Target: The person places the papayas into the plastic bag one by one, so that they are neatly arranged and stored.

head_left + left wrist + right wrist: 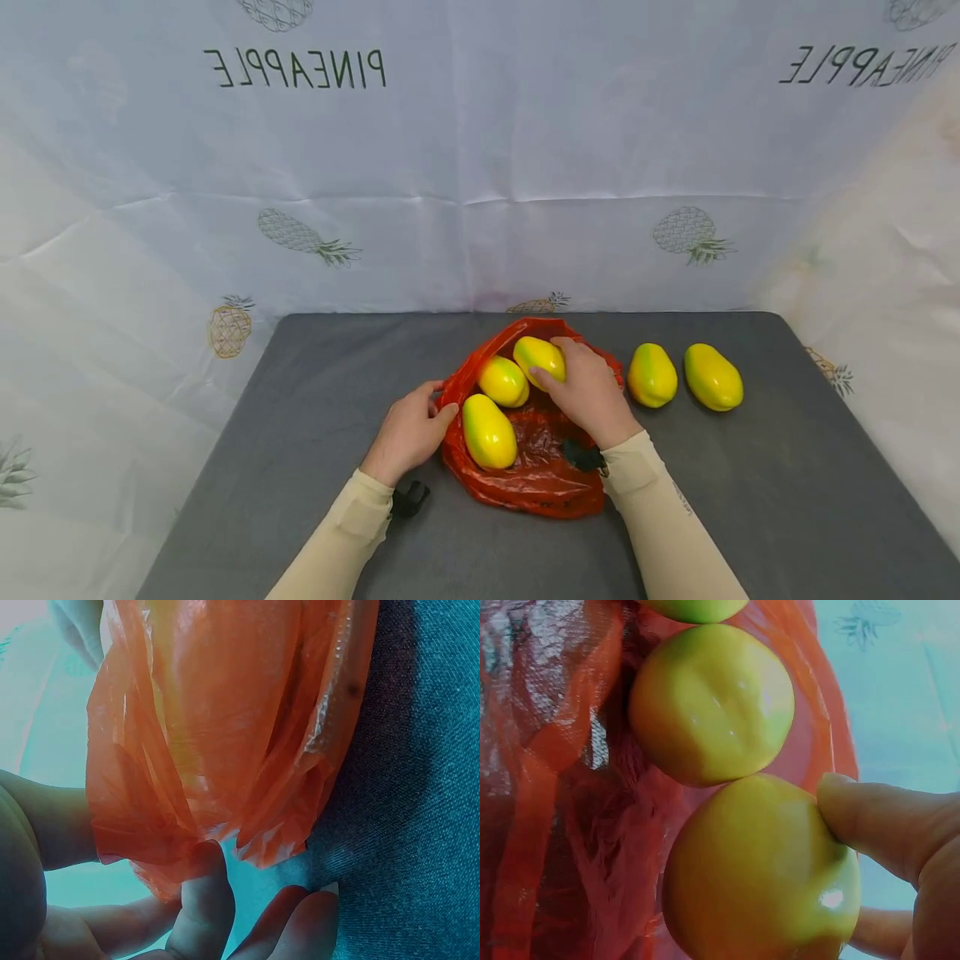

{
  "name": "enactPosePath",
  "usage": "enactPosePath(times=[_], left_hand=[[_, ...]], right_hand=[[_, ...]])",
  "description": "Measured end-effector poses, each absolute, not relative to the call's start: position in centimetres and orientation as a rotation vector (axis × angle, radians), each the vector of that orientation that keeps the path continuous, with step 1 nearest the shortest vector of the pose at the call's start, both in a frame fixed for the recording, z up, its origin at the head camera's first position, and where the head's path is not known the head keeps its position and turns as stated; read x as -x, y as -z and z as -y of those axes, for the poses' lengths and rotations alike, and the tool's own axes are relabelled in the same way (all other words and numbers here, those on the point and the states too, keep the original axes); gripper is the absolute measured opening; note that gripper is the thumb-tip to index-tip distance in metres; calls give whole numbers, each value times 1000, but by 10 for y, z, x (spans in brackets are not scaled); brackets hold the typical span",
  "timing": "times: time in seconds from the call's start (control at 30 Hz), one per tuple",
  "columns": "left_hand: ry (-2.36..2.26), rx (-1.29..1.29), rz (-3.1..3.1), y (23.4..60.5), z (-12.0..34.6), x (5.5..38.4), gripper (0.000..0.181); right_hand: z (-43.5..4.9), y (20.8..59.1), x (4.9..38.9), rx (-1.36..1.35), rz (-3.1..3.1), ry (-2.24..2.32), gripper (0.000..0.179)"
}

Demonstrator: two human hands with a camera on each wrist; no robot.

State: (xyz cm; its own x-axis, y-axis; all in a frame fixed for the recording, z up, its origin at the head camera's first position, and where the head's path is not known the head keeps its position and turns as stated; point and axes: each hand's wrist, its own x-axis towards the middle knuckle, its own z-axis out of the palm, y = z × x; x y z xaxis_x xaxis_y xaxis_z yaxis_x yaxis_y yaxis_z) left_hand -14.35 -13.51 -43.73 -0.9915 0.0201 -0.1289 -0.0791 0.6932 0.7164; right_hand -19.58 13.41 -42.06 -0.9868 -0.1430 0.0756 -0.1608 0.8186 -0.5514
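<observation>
Against a pineapple-print cloth (420, 150), a grey table (337, 358) is bearing a red bag (540, 496), which the left hand (408, 429) is pinching while the right hand (588, 390) is gripping a fruit (537, 360) inside, only the head view showing two loose fruits (652, 375) to its right.

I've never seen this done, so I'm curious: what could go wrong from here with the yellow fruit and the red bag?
The thin side of the red bag might slump inward if the left hand lets go of its edge. The glossy, rounded fruit pinched by the right hand could slip.
</observation>
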Motion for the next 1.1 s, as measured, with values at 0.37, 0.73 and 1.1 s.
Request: enactPosePath(times=[0.37, 0.73, 1.1], left_hand=[[-1212, 48, -2770, 437, 135, 143, 51], [-1216, 55, -2752, 437, 137, 144, 51], [-1219, 28, -2756, 435, 139, 141, 51]], right_hand=[[-127, 423, 212, -308, 3035, -891, 68], [-119, 428, 222, -316, 3130, -788, 68], [-122, 409, 214, -361, 3184, -617, 68]])
